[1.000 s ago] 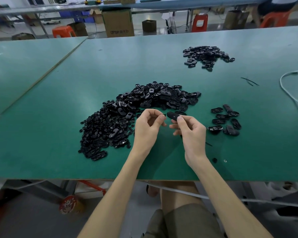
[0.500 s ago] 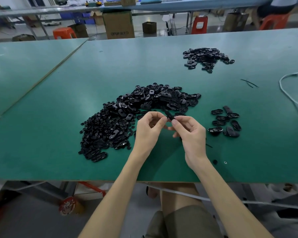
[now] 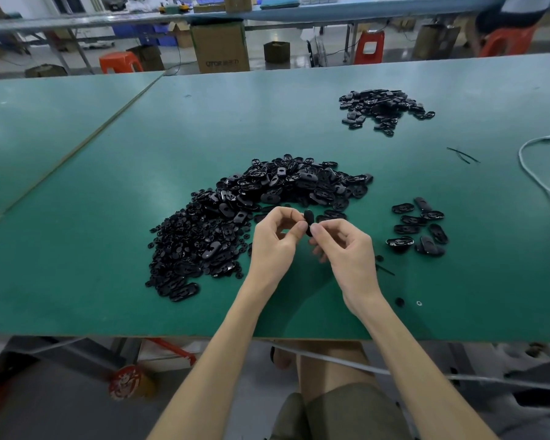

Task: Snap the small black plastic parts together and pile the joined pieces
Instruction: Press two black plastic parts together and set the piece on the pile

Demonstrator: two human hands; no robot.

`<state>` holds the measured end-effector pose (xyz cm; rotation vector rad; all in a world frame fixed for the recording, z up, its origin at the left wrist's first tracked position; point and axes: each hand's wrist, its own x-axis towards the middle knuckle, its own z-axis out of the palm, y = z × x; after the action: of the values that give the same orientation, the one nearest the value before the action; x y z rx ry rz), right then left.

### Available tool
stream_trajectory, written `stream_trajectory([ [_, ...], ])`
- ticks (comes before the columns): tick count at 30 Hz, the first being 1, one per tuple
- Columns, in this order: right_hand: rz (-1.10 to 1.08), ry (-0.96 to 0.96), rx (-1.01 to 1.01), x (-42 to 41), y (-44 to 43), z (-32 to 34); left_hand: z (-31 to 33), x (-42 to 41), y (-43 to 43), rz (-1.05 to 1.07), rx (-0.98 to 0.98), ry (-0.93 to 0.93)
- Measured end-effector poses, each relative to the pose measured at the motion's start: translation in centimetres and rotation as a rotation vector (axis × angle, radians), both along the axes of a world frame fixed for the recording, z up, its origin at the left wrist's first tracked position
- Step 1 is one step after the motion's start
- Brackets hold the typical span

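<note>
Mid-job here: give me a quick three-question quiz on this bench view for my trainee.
1. True or false: the left hand and right hand both pinch one black part over the table.
2. Where does the white cable lie? A) by the table's left edge B) on the table's right side C) between the hands
3. Fill in: the small group of parts lies to the hands' ____.
Key: 1 true; 2 B; 3 right.
</note>
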<state>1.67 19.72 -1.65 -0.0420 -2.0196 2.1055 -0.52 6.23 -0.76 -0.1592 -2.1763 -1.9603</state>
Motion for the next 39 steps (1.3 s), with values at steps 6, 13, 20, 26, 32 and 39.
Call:
stream_trajectory([
  [6,0.043,0.007,-0.028,0.12,0.01,0.0,0.28,0.21,0.12,-0.037,0.003,-0.007],
  [13,0.035,0.018,0.013,0.19,-0.29,-0.06,-0.04,0.08,0.09,-0.041,0.022,-0.052],
  [20,0.023,0.043,0.055,0.31,-0.34,-0.01,-0.36,-0.04,-0.04,-0.046,0.046,-0.079],
  [26,0.004,0.039,0.061,0.31,-0.26,-0.02,-0.56,-0.22,-0.08,-0.041,0.006,-0.067],
  [32,-0.003,0.057,0.043,0.4,-0.33,0.24,-0.66,-0.22,-0.24,-0.037,0.02,-0.024],
  [39,0.002,0.08,0.076,0.49,-0.46,0.36,-0.59,-0.1,-0.46,-0.064,0.093,0.017],
])
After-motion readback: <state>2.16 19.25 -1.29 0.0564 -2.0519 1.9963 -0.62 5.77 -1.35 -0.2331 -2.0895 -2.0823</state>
